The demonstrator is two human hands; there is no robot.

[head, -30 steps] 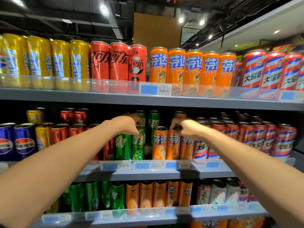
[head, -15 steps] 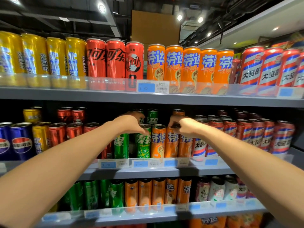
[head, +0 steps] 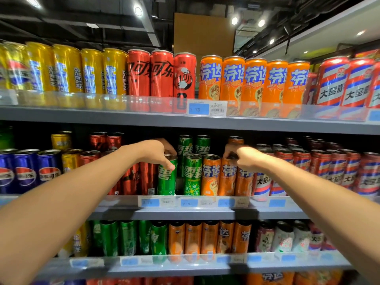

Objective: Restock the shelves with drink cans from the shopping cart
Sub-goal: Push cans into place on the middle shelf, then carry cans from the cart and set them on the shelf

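Your left hand (head: 158, 154) grips the green can's (head: 167, 177) top and your right hand (head: 244, 159) an orange can (head: 227, 177); nudge either sideways and the tightly packed neighbours could topple off the middle shelf (head: 267, 212).

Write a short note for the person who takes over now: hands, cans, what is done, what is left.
Left hand: grips the top of a green can on the middle shelf.
Right hand: holds the top of an orange can on that shelf.
Done: both cans stand at the shelf front.
Left: let go and fetch more cans. The cart is out of view.
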